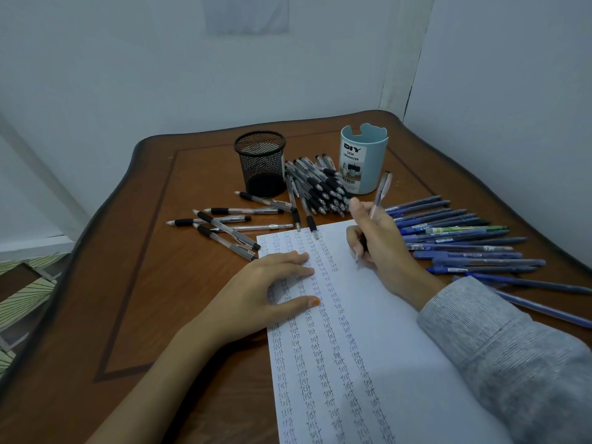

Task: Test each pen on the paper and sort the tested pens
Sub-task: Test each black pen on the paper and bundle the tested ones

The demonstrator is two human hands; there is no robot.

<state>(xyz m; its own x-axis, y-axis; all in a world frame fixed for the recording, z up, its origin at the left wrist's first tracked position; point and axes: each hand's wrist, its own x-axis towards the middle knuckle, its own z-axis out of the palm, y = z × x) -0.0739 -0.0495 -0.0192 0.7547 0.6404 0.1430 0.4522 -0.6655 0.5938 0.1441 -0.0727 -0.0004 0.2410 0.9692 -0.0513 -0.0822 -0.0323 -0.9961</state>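
Observation:
A white paper (394, 331) covered in columns of the word "test" lies on the brown table (134, 283). My left hand (262, 290) rests flat on the paper's left side, fingers spread. My right hand (381, 241) grips a clear pen (381, 193), its tip on the paper near the top. A heap of black-grip pens (320, 187) lies behind the paper. Several more black-grip pens (224, 224) are scattered to the left. A row of blue pens (461, 241) lies to the right.
An empty black mesh cup (261, 161) and a light blue desk organizer cup (363, 158) stand at the back of the table. Walls close in behind and on the right. The floor shows past the table's left edge.

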